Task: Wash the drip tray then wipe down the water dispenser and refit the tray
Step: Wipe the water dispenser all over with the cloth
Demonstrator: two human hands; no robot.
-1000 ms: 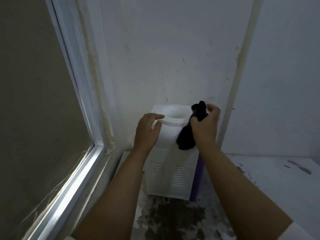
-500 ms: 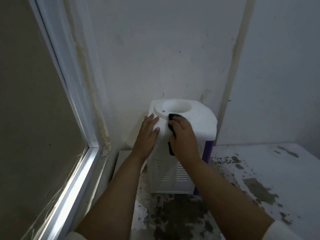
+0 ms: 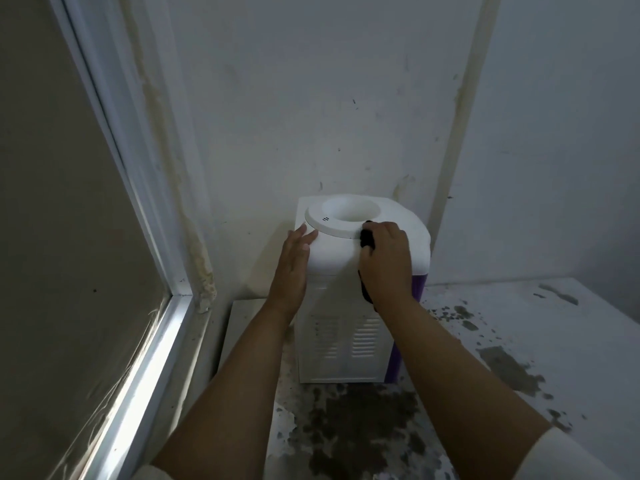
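A small white water dispenser (image 3: 341,344) with a purple side stands on a stained counter against the wall, its vented back panel turned towards me. The round bottle socket (image 3: 349,211) on top holds no bottle. My left hand (image 3: 294,261) lies flat with straight fingers against the top's left corner. My right hand (image 3: 386,259) presses a black cloth (image 3: 367,239) onto the top beside the socket ring; the cloth's tail hangs below my palm. The drip tray is not in view.
A white-framed window (image 3: 138,341) fills the left side. The white counter (image 3: 519,341) carries dark patches of stain in front of and to the right of the dispenser. Walls close in behind and at the right.
My right hand has slid the cloth from the top's far right edge to the near side of the socket ring. My left hand has flattened against the left corner.
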